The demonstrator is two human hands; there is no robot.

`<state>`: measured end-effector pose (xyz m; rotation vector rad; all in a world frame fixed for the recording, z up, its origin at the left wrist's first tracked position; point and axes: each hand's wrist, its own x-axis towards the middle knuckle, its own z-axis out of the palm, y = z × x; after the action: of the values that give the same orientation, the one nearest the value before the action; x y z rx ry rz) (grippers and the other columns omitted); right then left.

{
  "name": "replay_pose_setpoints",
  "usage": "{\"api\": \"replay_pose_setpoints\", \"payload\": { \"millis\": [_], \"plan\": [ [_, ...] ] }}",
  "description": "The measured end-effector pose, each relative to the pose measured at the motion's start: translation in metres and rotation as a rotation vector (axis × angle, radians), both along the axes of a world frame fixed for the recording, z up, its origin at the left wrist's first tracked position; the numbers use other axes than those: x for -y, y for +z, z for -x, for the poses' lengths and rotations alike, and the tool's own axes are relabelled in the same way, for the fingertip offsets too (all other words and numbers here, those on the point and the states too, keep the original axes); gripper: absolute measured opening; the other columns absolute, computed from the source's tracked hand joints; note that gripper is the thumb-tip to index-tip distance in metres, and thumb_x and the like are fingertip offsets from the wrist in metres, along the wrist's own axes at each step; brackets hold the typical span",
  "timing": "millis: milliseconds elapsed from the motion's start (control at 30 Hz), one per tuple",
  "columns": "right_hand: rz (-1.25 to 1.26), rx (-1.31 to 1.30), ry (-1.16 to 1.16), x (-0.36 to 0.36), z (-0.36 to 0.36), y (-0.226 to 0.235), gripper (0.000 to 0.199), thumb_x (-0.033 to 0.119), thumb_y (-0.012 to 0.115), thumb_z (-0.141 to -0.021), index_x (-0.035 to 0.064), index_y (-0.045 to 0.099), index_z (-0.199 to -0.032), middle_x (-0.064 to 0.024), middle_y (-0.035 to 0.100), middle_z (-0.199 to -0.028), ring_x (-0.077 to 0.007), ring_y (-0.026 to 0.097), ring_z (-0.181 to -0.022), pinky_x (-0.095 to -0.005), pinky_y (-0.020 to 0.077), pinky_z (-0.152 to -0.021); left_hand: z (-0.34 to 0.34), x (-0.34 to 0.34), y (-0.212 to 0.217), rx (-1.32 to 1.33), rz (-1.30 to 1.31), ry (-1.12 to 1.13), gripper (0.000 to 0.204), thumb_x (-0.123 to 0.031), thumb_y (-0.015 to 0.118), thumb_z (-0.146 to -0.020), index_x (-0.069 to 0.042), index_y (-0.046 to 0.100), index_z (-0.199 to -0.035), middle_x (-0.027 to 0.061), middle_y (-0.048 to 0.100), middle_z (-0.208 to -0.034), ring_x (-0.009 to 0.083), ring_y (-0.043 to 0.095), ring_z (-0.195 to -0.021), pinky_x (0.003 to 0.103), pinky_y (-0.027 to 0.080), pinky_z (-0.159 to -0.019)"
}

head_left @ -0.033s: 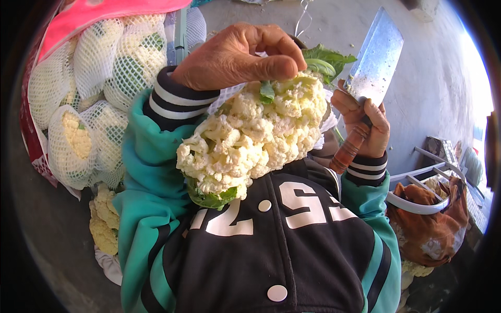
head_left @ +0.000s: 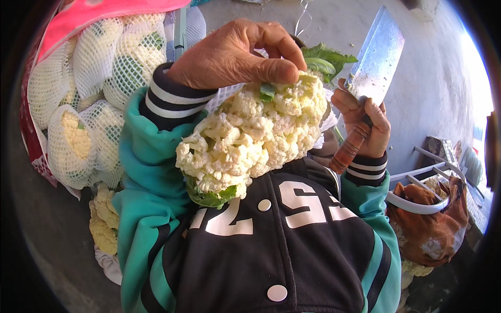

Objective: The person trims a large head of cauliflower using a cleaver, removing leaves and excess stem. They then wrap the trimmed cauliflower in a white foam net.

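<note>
A large creamy cauliflower (head_left: 255,130) lies tilted in front of my chest, with green leaves (head_left: 209,196) at its lower end and more by its top. Over its upper edge, my left hand (head_left: 240,57) is closed in a pinch, thumb and forefinger touching the florets. Whatever lies between those fingertips is too small to make out. My right hand (head_left: 368,122) grips a cleaver (head_left: 378,57) by its brown wooden handle (head_left: 348,148). The broad blade points up and away, with bits of plant stuck near its base. What supports the cauliflower from below is hidden.
Several cauliflowers in white foam nets (head_left: 75,135) fill a bag at the left, under a pink cover (head_left: 112,21). Bare cauliflower (head_left: 104,219) sits below them. At right stands a white-framed stool or seat (head_left: 417,207) with brown cloth (head_left: 433,235). Grey floor (head_left: 433,88) stretches beyond the blade.
My left hand and its cuff have shifted very slightly up and to the left. The cauliflower and the cleaver look almost the same.
</note>
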<state>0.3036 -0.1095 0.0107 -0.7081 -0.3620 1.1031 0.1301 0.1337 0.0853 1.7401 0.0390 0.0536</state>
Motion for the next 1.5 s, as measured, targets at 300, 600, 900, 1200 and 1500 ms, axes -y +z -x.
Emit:
{"api": "replay_pose_setpoints", "payload": {
  "millis": [300,600,900,1200,1500],
  "plan": [
    [0.179,0.092,-0.017,-0.009,0.02,0.016,0.064,0.024,0.061,-0.088,-0.0117,0.034,-0.133,-0.0323,0.064,-0.109,-0.0324,0.069,-0.098,-0.0354,0.0502,-0.094,-0.006,-0.002,0.024,-0.224,0.043,0.018,0.024,-0.022,0.073,-0.086,0.0,0.073,-0.096,0.0027,0.067,-0.084,0.0096,0.061,-0.079,0.022,0.049,-0.074],
    [0.187,0.091,-0.062,-0.009,0.023,0.014,0.052,0.018,0.06,-0.089,-0.0099,0.039,-0.127,-0.031,0.065,-0.109,-0.0317,0.068,-0.102,-0.0332,0.0541,-0.086,0.0,0.003,0.027,-0.335,0.056,0.174,0.019,-0.019,0.071,-0.088,-0.001,0.072,-0.095,0.0031,0.071,-0.085,0.0078,0.064,-0.078,0.022,0.051,-0.072],
    [0.068,-0.036,-0.054,-0.008,0.023,0.011,0.032,0.007,0.054,-0.094,-0.0063,0.046,-0.122,-0.0309,0.065,-0.107,-0.0347,0.069,-0.097,-0.0348,0.0544,-0.086,-0.004,0.008,0.024,-0.276,0.109,0.142,0.012,-0.011,0.071,-0.087,-0.001,0.071,-0.094,0.0034,0.07,-0.085,0.0095,0.064,-0.077,0.023,0.052,-0.074],
    [0.079,-0.008,-0.057,-0.009,0.021,0.008,0.035,0.007,0.057,-0.093,-0.0055,0.047,-0.124,-0.0247,0.065,-0.111,-0.0345,0.069,-0.098,-0.0365,0.0543,-0.088,-0.002,0.0,0.008,-0.235,0.186,0.087,0.008,-0.009,0.068,-0.086,-0.004,0.067,-0.092,0.0015,0.067,-0.088,0.0073,0.062,-0.082,0.022,0.051,-0.077],
    [0.115,-0.011,-0.048,-0.012,0.019,0.007,0.037,0.005,0.058,-0.091,-0.0058,0.048,-0.125,-0.0221,0.063,-0.115,-0.0364,0.068,-0.1,-0.0387,0.0548,-0.089,0.037,-0.014,-0.005,0.106,0.258,0.48,0.014,-0.006,0.062,-0.09,-0.002,0.066,-0.103,0.0026,0.067,-0.096,0.0063,0.056,-0.081,0.02,0.046,-0.079]
  ]
}}
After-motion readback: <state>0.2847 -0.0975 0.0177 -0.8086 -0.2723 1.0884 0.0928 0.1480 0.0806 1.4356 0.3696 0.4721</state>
